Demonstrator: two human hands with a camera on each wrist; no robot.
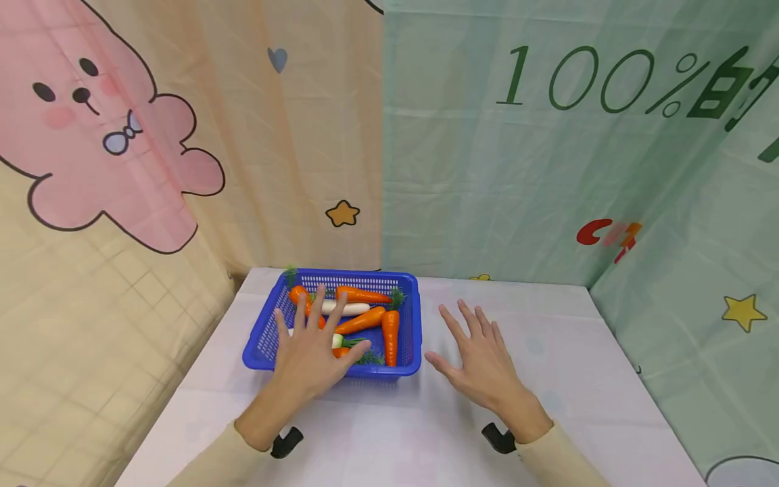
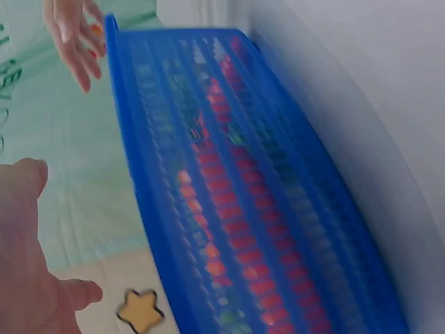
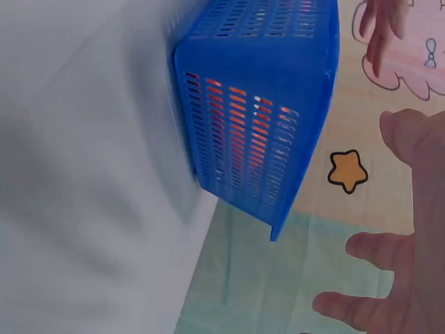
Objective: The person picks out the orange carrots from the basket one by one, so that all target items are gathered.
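Note:
A blue plastic basket (image 1: pixel 409 325) with slotted walls holds several orange carrots (image 1: pixel 391 337) and white radishes (image 1: pixel 348 308) with green tops. Over its front left part is my left hand (image 1: pixel 313 348), fingers spread, hiding some of the vegetables. In the left wrist view the thumb and a finger show apart from the basket wall (image 2: pixel 264 174). My right hand (image 1: pixel 483 358) is held to the right of the basket, fingers spread and holding nothing. The right wrist view shows its fingers (image 3: pixel 379 250) away from the basket's side (image 3: pixel 243 132).
The basket stands on a table with a white cloth (image 1: pixel 377 433), toward the back left. Printed curtains (image 1: pixel 475 182) hang behind the table and along both sides. Each wrist wears a black strap mount (image 1: pixel 499 438).

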